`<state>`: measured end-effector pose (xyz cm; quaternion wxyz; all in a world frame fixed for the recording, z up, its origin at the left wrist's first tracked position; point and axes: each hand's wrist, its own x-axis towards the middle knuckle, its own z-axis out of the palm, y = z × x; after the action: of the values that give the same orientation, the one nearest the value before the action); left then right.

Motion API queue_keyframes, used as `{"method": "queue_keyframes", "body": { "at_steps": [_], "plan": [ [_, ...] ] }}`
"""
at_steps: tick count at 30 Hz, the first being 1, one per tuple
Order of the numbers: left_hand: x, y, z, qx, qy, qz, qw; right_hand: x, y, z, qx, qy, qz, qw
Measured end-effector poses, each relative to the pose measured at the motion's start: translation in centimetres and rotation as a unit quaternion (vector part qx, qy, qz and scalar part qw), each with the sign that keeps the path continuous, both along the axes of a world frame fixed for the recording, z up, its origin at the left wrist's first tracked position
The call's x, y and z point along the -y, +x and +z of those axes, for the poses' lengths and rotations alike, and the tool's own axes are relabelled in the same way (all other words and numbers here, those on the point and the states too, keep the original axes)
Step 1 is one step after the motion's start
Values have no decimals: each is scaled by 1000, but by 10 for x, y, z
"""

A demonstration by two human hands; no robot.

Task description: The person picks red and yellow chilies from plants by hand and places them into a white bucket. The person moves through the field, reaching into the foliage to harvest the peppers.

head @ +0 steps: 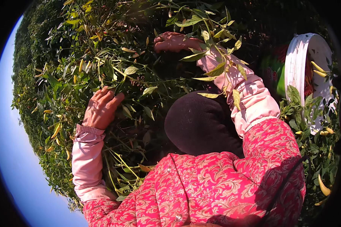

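My left hand point(102, 107) is in among the chili pepper branches point(120, 72), back of the hand up and thumb to the right. Its fingertips touch a leafy stem, and leaves hide whether they close around it. Farther ahead and to the right, my right hand point(174, 42) reaches into the shaded foliage with its fingers curled. What it holds, if anything, cannot be made out. Pale yellow chili peppers point(81, 65) hang near the left hand. A few more chilies point(128, 50) sit between the two hands.
At the right, a white bucket point(295, 68) lies tilted among plants, with red chilies point(309, 78) inside. A green printed surface point(280, 79) shows beside it. Leafy stems point(216, 61) cross over my right forearm. My dark-clothed knee point(199, 122) is between the arms.
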<state>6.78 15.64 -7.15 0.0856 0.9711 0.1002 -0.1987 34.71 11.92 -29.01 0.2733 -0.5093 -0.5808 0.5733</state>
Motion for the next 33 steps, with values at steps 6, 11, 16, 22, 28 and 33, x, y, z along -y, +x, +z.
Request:
{"method": "queue_keyframes", "body": {
  "at_steps": [6, 11, 16, 22, 28, 33],
  "plan": [
    [-9, 11, -2, 0, 11, -16, 1000, 36, -9, 33, -158, 30, -104, 981],
    [-9, 44, 10, 28, 32, -4, 999, 32, -26, 33, -78, 78, -60, 992],
    [-6, 79, 19, 236, 26, 94, 967, 41, -45, 53, -168, 85, -72, 980],
    [-22, 85, -13, 113, 46, 28, 992, 42, -51, 82, -122, 45, -20, 991],
    [-29, 58, -52, 23, -99, 34, 994, 44, -48, 88, -63, 42, 19, 997],
    [-35, 45, -70, 4, -26, -48, 998, 61, -14, 122, -293, -2, 170, 941]
  ]
}}
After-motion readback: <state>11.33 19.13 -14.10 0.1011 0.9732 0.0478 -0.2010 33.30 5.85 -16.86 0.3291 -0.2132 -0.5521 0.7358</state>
